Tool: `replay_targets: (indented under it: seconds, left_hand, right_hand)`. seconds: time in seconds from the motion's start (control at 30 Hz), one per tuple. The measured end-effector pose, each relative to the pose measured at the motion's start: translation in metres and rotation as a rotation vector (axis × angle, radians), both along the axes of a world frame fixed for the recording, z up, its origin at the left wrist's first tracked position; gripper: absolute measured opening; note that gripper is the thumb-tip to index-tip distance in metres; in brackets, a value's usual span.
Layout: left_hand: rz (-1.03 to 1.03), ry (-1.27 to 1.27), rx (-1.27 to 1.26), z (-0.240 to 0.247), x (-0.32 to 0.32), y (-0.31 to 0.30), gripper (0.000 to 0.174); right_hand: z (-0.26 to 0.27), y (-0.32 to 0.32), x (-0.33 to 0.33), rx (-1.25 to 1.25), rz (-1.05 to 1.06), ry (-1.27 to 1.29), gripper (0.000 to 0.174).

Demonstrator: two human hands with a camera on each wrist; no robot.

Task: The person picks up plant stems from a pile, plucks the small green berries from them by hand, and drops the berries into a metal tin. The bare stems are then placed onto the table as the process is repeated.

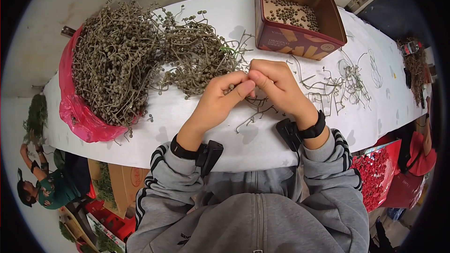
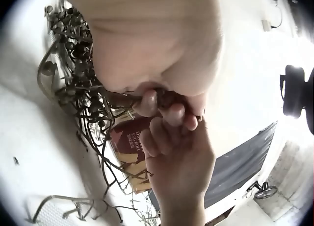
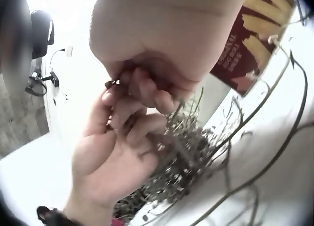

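Observation:
My left hand (image 1: 218, 97) and right hand (image 1: 280, 86) meet fingertip to fingertip over the white-covered table. Small round, brown-green dried berries (image 1: 229, 89) show between the left thumb and fingers. Both thumbs and forefingers pinch at the same spot; in the right wrist view a dark berry (image 3: 109, 84) shows at the fingertips. Curled fingers hide most of the sprig. To the left, a loose heap of berry stems (image 1: 192, 56) lies beside a larger pile (image 1: 112, 61) in a pink plastic bag (image 1: 86, 124). Beyond the hands stands a maroon tin (image 1: 295, 40) with loose berries (image 1: 293, 14) on its bottom.
Bare, stripped stems (image 1: 335, 86) are scattered right of the hands, and a few lie below them (image 1: 255, 115). Another person (image 1: 54, 187) works at the far left. A tray of red pieces (image 1: 372, 173) stands at the lower right.

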State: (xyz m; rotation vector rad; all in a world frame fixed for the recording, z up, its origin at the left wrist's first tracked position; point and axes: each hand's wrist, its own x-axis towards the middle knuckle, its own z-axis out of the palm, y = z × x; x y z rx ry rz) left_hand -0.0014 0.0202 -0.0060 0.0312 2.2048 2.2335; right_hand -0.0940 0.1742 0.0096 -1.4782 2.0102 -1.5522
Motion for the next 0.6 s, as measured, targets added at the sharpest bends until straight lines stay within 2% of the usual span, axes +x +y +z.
replay_targets:
  seconds: [0.1, 0.13, 0.2, 0.23, 0.27, 0.37, 0.47, 0.5, 0.6]
  left_hand:
    - [0.017, 0.037, 0.109, -0.007, -0.001, -0.001, 0.024]
    - [0.000, 0.062, 0.242, -0.014, -0.002, -0.004, 0.024]
    - [-0.035, 0.112, 0.508, -0.012, -0.004, -0.007, 0.025]
    - [-0.033, 0.110, 0.507, -0.011, -0.003, -0.007, 0.025]
    - [-0.005, 0.114, 0.476, -0.010, -0.002, -0.006, 0.025]
    - [0.048, 0.125, 0.418, 0.000, -0.002, 0.002, 0.025]
    - [0.212, 0.160, 0.167, 0.005, -0.002, 0.006, 0.024]
    - [0.212, 0.161, 0.167, 0.005, -0.002, 0.006, 0.024]
    - [0.315, 0.184, -0.040, 0.003, -0.002, 0.006, 0.022]
  right_hand:
    - [-0.001, -0.004, 0.009, -0.043, 0.097, -0.564, 0.028]
    - [-0.005, -0.005, 0.008, -0.045, 0.098, -0.565, 0.028]
    - [-0.012, -0.010, 0.005, -0.240, 0.261, -0.936, 0.025]
    - [-0.014, -0.011, 0.005, -0.338, 0.345, -1.120, 0.024]
    - [-0.016, -0.011, 0.005, -0.339, 0.345, -1.121, 0.024]
    - [-0.006, -0.010, 0.008, -0.271, 0.054, -0.852, 0.018]
    - [-0.008, -0.012, 0.007, -0.290, 0.000, -0.826, 0.012]
    - [-0.009, -0.012, 0.007, -0.301, -0.029, -0.812, 0.009]
    - [-0.018, -0.007, 0.003, -0.292, 0.040, -0.830, 0.007]
